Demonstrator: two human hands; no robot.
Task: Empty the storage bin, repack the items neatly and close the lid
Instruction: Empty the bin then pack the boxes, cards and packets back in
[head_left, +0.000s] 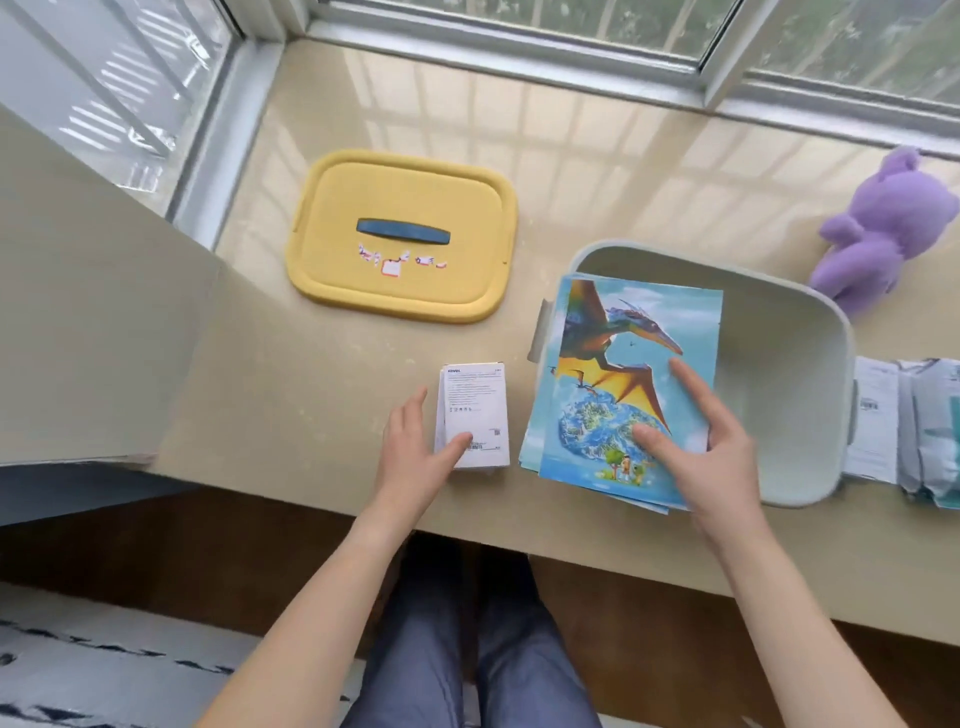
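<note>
The pale storage bin (789, 374) stands open on the sill at the right, its inside looking bare. A stack of blue dinosaur picture sheets (618, 364) lies across the bin's left rim, and my right hand (696, 447) holds the stack's near right corner, thumb on top. A small white box (475, 410) with printed text lies left of the sheets; my left hand (415, 452) grips its near left side, thumb on its top. The yellow lid (402, 236) with a blue handle lies flat further back on the left.
A purple plush bear (888, 228) sits at the far right by the window. Grey-white plastic mailer bags (909, 426) lie right of the bin. The sill's front edge (519, 540) runs just below my hands; a wall panel (88, 312) juts in at left.
</note>
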